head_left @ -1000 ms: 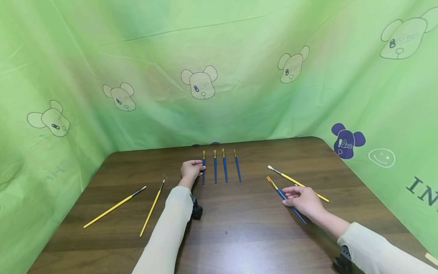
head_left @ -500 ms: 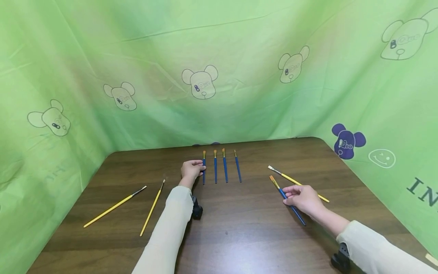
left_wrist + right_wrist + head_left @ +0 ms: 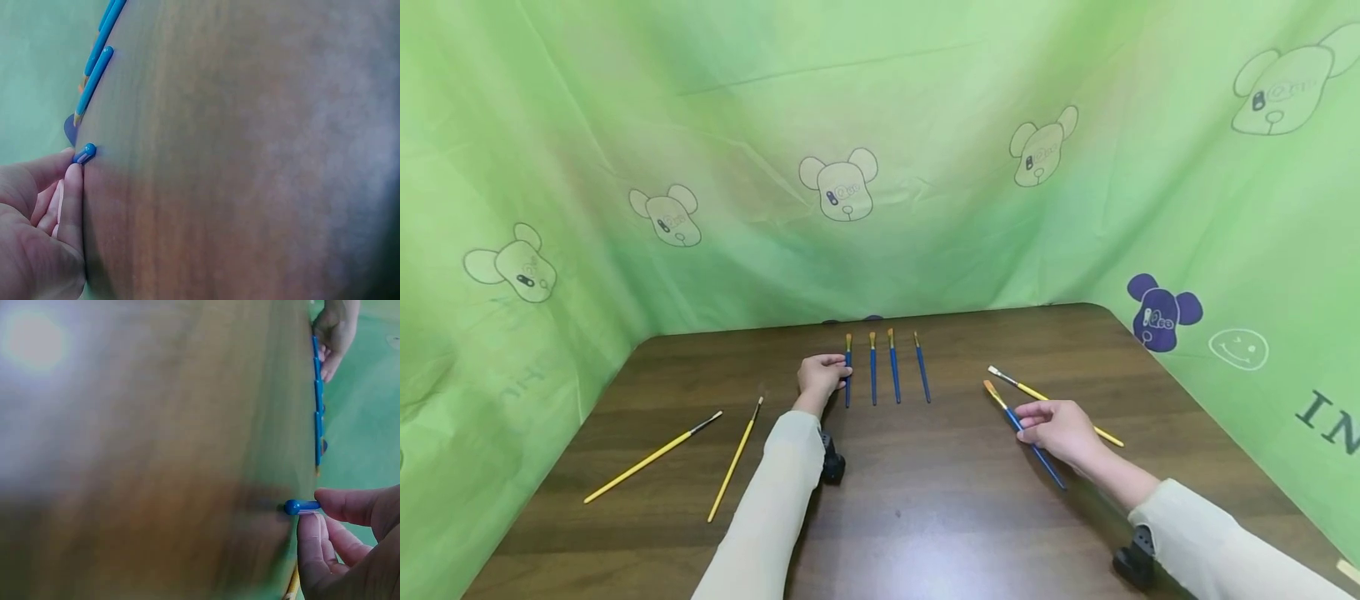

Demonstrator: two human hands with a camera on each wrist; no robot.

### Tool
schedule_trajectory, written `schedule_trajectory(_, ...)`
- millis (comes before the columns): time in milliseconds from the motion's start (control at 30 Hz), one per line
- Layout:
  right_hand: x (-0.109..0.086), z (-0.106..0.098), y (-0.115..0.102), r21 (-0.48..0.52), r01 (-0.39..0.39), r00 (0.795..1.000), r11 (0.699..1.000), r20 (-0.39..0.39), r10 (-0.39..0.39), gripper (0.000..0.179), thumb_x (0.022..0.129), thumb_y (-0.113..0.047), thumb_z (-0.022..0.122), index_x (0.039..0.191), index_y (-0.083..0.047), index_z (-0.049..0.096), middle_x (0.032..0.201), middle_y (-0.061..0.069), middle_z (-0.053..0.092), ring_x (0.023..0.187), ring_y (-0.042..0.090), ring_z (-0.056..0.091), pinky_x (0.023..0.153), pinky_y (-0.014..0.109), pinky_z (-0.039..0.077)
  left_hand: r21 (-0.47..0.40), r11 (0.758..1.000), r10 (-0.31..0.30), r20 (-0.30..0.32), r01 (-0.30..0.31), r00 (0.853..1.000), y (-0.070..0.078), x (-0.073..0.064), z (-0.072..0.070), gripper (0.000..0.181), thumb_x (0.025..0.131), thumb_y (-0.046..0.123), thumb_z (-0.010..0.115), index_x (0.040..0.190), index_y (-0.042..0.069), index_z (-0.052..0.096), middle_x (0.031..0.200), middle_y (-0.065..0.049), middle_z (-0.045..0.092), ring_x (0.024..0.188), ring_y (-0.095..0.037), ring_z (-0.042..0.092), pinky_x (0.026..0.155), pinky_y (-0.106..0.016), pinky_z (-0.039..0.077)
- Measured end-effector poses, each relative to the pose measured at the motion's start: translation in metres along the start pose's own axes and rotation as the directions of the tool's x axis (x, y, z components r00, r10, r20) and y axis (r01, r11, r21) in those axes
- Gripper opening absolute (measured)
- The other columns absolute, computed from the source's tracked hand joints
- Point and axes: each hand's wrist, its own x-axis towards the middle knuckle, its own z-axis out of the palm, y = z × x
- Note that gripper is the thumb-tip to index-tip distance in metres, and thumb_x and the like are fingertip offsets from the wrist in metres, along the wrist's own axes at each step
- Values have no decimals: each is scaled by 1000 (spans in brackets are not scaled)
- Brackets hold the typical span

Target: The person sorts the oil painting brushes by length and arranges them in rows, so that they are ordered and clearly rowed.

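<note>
In the head view my left hand [image 3: 820, 382] pinches the leftmost blue paintbrush [image 3: 847, 395] between thumb and fingers. Three more blue brushes stand in a row to its right: one [image 3: 873, 375] nearest, then a second [image 3: 894, 375] and a thin third [image 3: 923, 377], all with bristles pointing away. At the right, my right hand [image 3: 1063, 433] pinches another blue paintbrush [image 3: 1048, 467], slanted with its bristles up and left. In the right wrist view the rounded handle end of this brush [image 3: 294, 507] shows between thumb and fingers. A yellow paintbrush [image 3: 1027, 388] lies partly hidden behind that hand.
Two yellow brushes, one slanted [image 3: 651, 458] and one steeper [image 3: 735, 460], lie at the left of the brown wooden table [image 3: 917, 533]. A green cloth with printed bear heads [image 3: 760, 275] hangs around the table's back and sides.
My right hand has shifted slightly away from me with its brush, whose bristle end swung a little right, then back left. My left hand keeps its pinch on its brush in place.
</note>
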Motion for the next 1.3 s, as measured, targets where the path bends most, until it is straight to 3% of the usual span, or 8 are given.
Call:
schedule_trajectory(567,36,19,-27,33,12,1000,999,-24,-12,37,77,6,71,112,16,63,89,16,70,72,9,60,60,21,54,-20,1000,13,-11,-13,1000,-2,4,-2,23,80,-3,76,102,2,75,97,-9,73,71,-13,68,56,-21,56)
schedule_trajectory(800,52,26,-41,119,-34,999,992,46,29,39,84,8,63,121,18,57,122,34,56,83,18,65,71,25,56,-22,1000,21,-13,-21,1000,-2,2,-3,23,80,-3,76,102,2,75,97,-10,73,71,-14,68,56,-21,56)
schedule_trajectory(1033,69,30,-49,158,-96,994,983,72,85,38,87,8,60,123,18,54,113,30,62,87,20,65,75,26,55,-29,999,31,3,-30,1000,-1,0,-3,23,80,-4,76,102,1,75,97,-11,73,72,-14,68,57,-22,57)
schedule_trajectory(1167,80,32,-53,182,-120,991,976,82,107,37,88,7,59,123,18,53,114,28,63,86,19,64,71,22,54,-25,999,25,0,-25,1000,-1,-1,-2,23,79,-5,76,102,1,75,96,-10,73,72,-14,68,57,-22,57)
schedule_trajectory(1300,91,34,-57,207,-139,988,968,89,123,38,89,6,60,125,16,52,118,28,62,95,27,64,73,21,54,-16,1000,22,-1,-22,1000,0,-1,-3,23,80,-4,76,102,2,75,96,-10,73,74,-15,68,58,-22,57)
